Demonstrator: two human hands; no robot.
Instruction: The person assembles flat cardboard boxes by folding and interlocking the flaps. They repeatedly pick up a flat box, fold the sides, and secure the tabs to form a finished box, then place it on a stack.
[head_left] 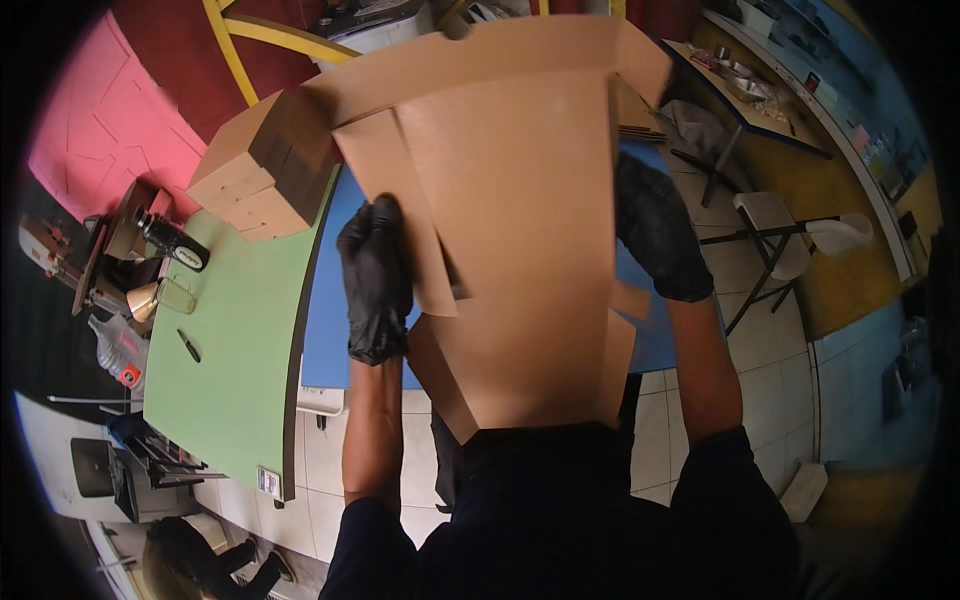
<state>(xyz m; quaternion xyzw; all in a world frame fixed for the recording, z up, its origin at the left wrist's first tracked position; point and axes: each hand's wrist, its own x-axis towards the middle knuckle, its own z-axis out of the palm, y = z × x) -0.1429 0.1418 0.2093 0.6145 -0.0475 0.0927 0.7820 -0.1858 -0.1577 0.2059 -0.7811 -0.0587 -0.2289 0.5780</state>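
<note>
A large brown cardboard box (510, 220), partly folded with its side flaps angled, is raised in front of me above the blue table (345, 310). My left hand (378, 285), in a black glove, is closed on the box's left flap, with the thumb on the near face. On the opposite side my right hand (662, 230), also black-gloved, grips the right edge; its fingertips are partly hidden by the board. The box's lower end reaches close to my torso and covers much of the blue table.
To the left, a green table (235, 340) carries stacked folded boxes (260, 175), a black bottle (172, 240), a glass jar (176, 296) and a black pen (189, 345). Flat cardboard (640, 128) lies behind my right hand. A white folding chair (775, 235) stands at right.
</note>
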